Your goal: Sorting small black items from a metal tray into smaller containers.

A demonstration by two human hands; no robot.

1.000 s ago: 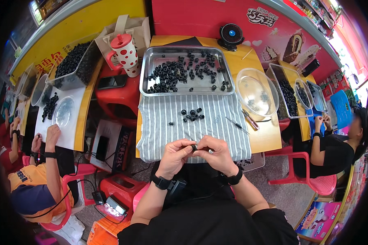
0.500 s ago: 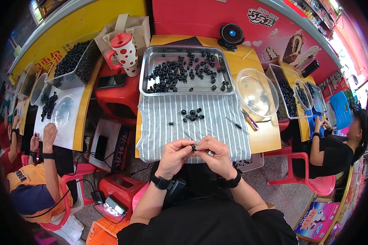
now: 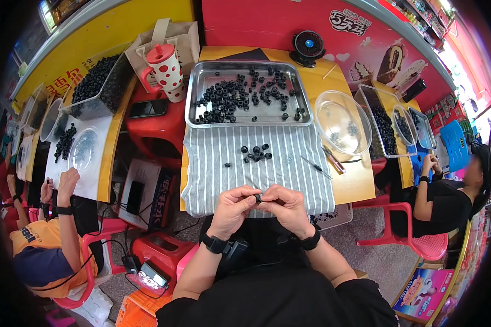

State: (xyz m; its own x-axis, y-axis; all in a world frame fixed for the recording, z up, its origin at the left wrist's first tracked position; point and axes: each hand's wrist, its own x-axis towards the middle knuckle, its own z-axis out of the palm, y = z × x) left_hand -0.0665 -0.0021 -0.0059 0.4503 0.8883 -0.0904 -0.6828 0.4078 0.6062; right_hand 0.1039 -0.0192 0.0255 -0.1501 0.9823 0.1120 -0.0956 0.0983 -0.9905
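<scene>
Between the fingertips of both hands is a small black part [image 3: 258, 198], pinched just over the near edge of a grey-and-white striped cloth [image 3: 213, 185]. My left hand [image 3: 234, 209] grips it from one side with thumb and forefinger, and my right hand [image 3: 285, 206] closes on it from the other; the fingers hide most of it. Farther up the cloth lies a little group of black ring-like parts [image 3: 256, 153], with a single one off to its left. Behind the cloth, a metal tray [image 3: 249, 124] holds many loose black parts [image 3: 229, 95].
A clear round tub [image 3: 333, 146] with tiny pieces, a thin pointed tool [image 3: 315, 166] and a pink-handled tool [image 3: 333, 160] sit at the right. A small fan [image 3: 309, 46] stands at the back. A spotted cup [image 3: 167, 76] is on a red stool at left. Co-workers sit on both sides.
My right fingers have shifted slightly around the small black part, closing in on it. The co-worker's hand at left has moved a little. Tray and cloth look the same.
</scene>
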